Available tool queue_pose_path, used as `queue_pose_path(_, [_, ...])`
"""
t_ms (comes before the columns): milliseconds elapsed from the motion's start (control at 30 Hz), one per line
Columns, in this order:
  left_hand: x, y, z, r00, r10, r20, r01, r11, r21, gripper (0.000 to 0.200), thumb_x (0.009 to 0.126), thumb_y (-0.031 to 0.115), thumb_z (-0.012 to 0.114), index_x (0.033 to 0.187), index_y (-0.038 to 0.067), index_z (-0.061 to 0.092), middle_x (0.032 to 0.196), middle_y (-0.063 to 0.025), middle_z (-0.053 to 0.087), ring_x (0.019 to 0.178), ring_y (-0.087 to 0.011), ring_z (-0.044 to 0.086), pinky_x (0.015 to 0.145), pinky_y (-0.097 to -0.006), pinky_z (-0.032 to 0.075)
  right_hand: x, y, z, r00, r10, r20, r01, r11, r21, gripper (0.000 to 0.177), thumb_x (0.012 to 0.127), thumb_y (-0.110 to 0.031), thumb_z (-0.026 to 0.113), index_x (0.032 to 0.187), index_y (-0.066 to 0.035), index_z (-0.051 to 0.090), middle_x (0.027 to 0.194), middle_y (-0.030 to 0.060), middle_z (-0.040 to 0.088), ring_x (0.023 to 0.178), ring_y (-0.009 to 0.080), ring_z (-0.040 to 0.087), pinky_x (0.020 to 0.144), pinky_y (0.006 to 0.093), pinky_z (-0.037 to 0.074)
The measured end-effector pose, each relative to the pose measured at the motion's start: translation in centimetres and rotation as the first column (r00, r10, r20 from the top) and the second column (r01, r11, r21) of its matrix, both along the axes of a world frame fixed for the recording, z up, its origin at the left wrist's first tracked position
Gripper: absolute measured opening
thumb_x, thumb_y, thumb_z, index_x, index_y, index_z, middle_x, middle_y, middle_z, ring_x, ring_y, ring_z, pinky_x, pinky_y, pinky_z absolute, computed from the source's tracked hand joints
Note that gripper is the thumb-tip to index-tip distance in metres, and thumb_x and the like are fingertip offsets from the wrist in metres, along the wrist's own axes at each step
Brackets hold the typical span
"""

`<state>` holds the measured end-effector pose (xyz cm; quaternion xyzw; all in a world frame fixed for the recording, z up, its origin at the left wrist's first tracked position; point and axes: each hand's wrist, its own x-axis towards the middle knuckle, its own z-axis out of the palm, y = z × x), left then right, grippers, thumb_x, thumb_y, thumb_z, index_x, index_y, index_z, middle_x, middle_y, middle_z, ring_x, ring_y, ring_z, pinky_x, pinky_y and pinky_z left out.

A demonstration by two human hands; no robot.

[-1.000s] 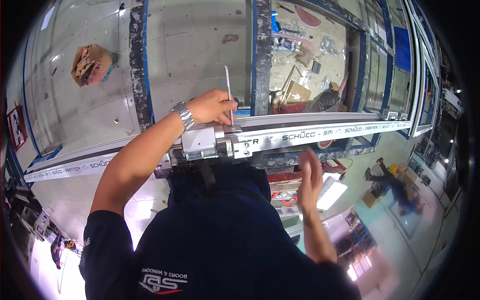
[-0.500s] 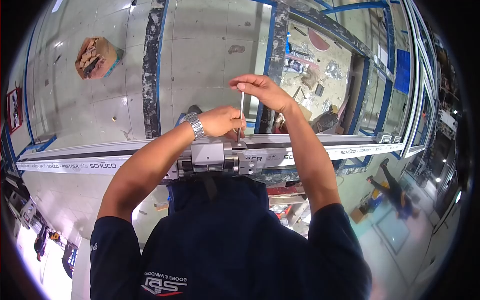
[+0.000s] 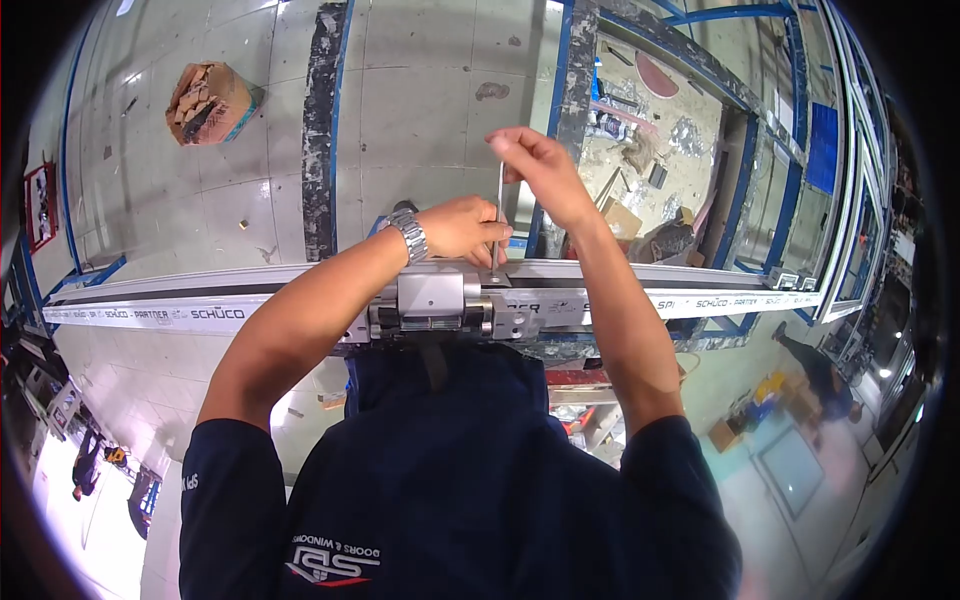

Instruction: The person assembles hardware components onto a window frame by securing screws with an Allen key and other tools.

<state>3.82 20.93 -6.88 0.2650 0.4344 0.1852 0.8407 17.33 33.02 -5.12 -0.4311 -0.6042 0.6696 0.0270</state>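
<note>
Near the middle of the frame, a thin metal rod (image 3: 500,192) stands almost upright, its lower end meeting the top of a long metal bar (image 3: 190,315) just beside a silver block (image 3: 431,295). The left hand (image 3: 465,232), with a silver watch (image 3: 409,234) at its wrist, grasps the rod low down between thumb and fingers; the right hand (image 3: 545,172) has its thumb and bent fingers closed on the upper end. The bar crosses nearly the whole width, and its white strip reads "SCHÜCO - PARTNER" at left and again at right, with "SPI" also legible; the right forearm covers part of the lettering. At the bottom of the frame, the dark shirt (image 3: 440,450) carries "DOORS & WINDOWS", upside down, next to a larger white logo with a red stroke. Small white letters on the left sleeve (image 3: 232,500) are only partly readable. At upper left, a cardboard box (image 3: 235,100) holds brown scraps; at far right, another person (image 3: 825,378) shows among boxes.
</note>
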Motion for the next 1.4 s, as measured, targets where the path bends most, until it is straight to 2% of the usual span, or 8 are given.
queue_pose_path(133, [-0.3, 0.3, 0.0, 0.999, -0.017, 0.029, 0.016, 1.0, 0.012, 0.036, 0.104, 0.034, 0.05, 0.106, 0.0, 0.061, 0.103, -0.0144, 0.07, 0.098, -0.0261, 0.071, 0.089, -0.0387, 0.058, 0.3, -1.8, -1.3, 0.797, -0.495, -0.347, 0.055, 0.63, -0.774, 0.058, 0.104, -0.049, 0.044, 0.137, -0.002, 0.051, 0.113, 0.0081, 0.065, 0.11, 0.0266, 0.061, 0.102, 0.0455, 0.045])
queue_pose_path(367, [-0.4, 0.5, 0.4, 0.999, -0.031, 0.022, 0.031, 1.0, 0.001, 0.035, 0.104, 0.033, 0.05, 0.106, 0.001, 0.062, 0.105, -0.014, 0.07, 0.097, -0.0269, 0.071, 0.089, -0.0384, 0.058, 2.2, -2.2, -3.3, 0.755, -0.541, -0.371, -0.045, 0.52, -0.853, 0.053, 0.104, -0.046, 0.046, 0.134, -0.002, 0.05, 0.101, 0.0075, 0.066, 0.113, 0.0247, 0.06, 0.102, 0.0512, 0.047])
queue_pose_path(667, [0.2, 0.4, 0.5, 0.994, -0.062, -0.085, 0.066, 0.997, 0.045, 0.034, 0.102, 0.031, 0.054, 0.104, -0.002, 0.063, 0.1, -0.0121, 0.069, 0.093, -0.0213, 0.072, 0.084, -0.0345, 0.059, -1.8, -1.0, 1.6, 0.93, -0.049, 0.365, 0.025, 0.997, 0.068, 0.034, 0.092, -0.037, 0.073, 0.088, -0.004, 0.068, 0.065, -0.0006, 0.059, 0.068, 0.0132, 0.06, 0.072, 0.029, 0.049])
queue_pose_path(867, [0.7, -0.1, 0.4, 0.996, 0.032, -0.085, -0.033, 0.999, -0.019, 0.03, 0.103, 0.027, 0.052, 0.106, -0.002, 0.061, 0.099, -0.0119, 0.069, 0.091, -0.0225, 0.072, 0.082, -0.0345, 0.059, -0.1, -2.8, -1.3, 0.947, -0.319, -0.022, 0.284, 0.871, -0.401, 0.032, 0.097, -0.035, 0.066, 0.091, -0.004, 0.068, 0.074, 0.0024, 0.063, 0.069, 0.0126, 0.061, 0.068, 0.028, 0.049])
queue_pose_path(1100, [-0.1, 2.1, 6.7, 0.952, 0.106, -0.285, -0.037, 0.971, 0.238, 0.034, 0.103, 0.027, 0.054, 0.123, 0.0, 0.059, 0.117, -0.0096, 0.066, 0.11, -0.0194, 0.065, 0.098, -0.0358, 0.049, -0.5, 0.0, 6.2, 0.635, -0.661, -0.401, 0.603, 0.748, -0.279, 0.026, 0.099, -0.03, 0.062, 0.096, -0.004, 0.064, 0.062, -0.0047, 0.045, 0.055, 0.0082, 0.043, 0.059, 0.0268, 0.043])
queue_pose_path(1233, [-1.4, 0.8, 18.4, 0.791, 0.542, -0.284, -0.083, 0.555, 0.828, 0.038, 0.095, 0.021, 0.066, 0.128, 0.002, 0.061, 0.126, -0.0151, 0.064, 0.115, -0.0209, 0.062, 0.09, -0.0319, 0.05, 7.9, -4.2, 20.0, 0.373, -0.561, -0.739, 0.766, 0.636, -0.096, 0.021, 0.095, -0.021, 0.068, 0.099, 0.0, 0.067, 0.057, -0.0069, 0.036, 0.048, 0.0058, 0.035, 0.045, 0.0254, 0.027])
queue_pose_path(1300, [-3.0, -1.3, 25.9, 0.705, 0.709, 0.029, -0.145, 0.104, 0.984, 0.037, 0.098, 0.016, 0.058, 0.13, -0.003, 0.057, 0.127, -0.0263, 0.06, 0.105, -0.0317, 0.067, 0.088, -0.0411, 0.054, 14.0, -9.9, 27.0, 0.272, -0.256, -0.928, 0.86, 0.498, 0.115, 0.018, 0.089, -0.013, 0.065, 0.101, -0.001, 0.069, 0.084, 0.0018, 0.058, 0.066, 0.0122, 0.051, 0.059, 0.0307, 0.039])
queue_pose_path(1400, [-4.0, -4.1, 34.6, 0.83, 0.48, 0.284, -0.033, -0.466, 0.884, 0.038, 0.098, 0.017, 0.058, 0.13, -0.003, 0.056, 0.128, -0.0261, 0.059, 0.106, -0.0318, 0.066, 0.089, -0.0417, 0.053, 24.7, -16.8, 39.6, 0.769, 0.156, -0.621, 0.582, 0.233, 0.779, 0.03, 0.092, -0.025, 0.06, 0.115, -0.006, 0.065, 0.108, 0.0074, 0.066, 0.074, 0.0204, 0.058, 0.07, 0.0401, 0.048])
